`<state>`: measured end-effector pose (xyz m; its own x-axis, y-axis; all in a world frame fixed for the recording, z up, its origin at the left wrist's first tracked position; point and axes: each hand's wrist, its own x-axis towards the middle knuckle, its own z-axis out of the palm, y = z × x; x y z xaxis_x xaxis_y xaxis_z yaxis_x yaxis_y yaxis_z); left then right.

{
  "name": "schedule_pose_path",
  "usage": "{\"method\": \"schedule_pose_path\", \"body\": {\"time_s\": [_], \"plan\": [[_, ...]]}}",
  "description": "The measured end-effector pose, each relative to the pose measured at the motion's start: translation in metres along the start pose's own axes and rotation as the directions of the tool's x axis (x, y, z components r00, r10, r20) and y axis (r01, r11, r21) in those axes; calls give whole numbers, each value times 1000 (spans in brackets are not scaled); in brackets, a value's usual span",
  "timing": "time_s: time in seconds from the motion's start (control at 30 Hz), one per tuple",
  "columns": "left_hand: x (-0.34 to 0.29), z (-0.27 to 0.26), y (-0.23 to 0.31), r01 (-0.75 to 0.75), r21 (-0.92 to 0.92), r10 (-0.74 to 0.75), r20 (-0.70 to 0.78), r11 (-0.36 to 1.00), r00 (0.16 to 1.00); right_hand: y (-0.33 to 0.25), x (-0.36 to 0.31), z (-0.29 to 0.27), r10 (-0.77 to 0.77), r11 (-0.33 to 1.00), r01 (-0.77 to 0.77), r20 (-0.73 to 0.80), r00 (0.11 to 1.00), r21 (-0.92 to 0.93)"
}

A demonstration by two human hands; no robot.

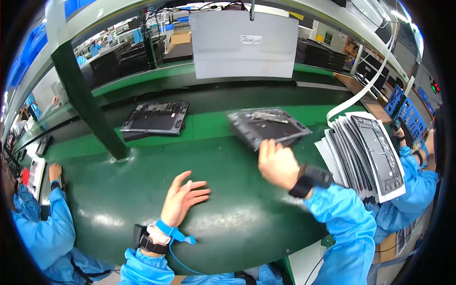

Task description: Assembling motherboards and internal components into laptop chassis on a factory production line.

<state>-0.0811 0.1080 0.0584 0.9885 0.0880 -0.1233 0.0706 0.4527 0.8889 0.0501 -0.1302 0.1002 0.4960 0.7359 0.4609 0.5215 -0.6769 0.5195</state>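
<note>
My right hand (279,165) has its fingers closed on the near edge of a dark laptop chassis (266,129), which is slightly blurred and tilted off the green table (156,185). A silvery strip-shaped piece (270,117) lies on top of the chassis. Nothing is in my left hand (183,198); its fingers are spread above the table, with a blue wrist strap (172,232) and its cord at the wrist. Farther back on the left, another laptop chassis (156,117) with exposed inner parts lies on top of a dark flat piece.
At the right stands a leaning stack of laptop chassis (377,149) with white sheets between them. A green post (88,99) rises at the left, and a white board (244,45) hangs at the back. Co-workers in blue sleeves (59,213) sit on both sides.
</note>
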Motion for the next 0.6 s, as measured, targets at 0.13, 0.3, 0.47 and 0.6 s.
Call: {"method": "schedule_pose_path", "body": {"time_s": [0.13,0.3,0.47,0.6], "plan": [[-4,6,-5,158,-271,-133,108,950,985,-66,-19,-56,-205,978,207,-89,975,18],[-23,-4,-1,2,-163,-1,6,987,1000,-125,-45,-102,-186,969,204,-135,973,137],[-67,-27,4,34,-88,-37,-30,995,999,-153,-71,-126,-218,920,252,-143,965,301],[-96,-50,10,90,-49,-94,-74,995,993,-134,-82,-134,-257,607,359,-253,933,709]]}}
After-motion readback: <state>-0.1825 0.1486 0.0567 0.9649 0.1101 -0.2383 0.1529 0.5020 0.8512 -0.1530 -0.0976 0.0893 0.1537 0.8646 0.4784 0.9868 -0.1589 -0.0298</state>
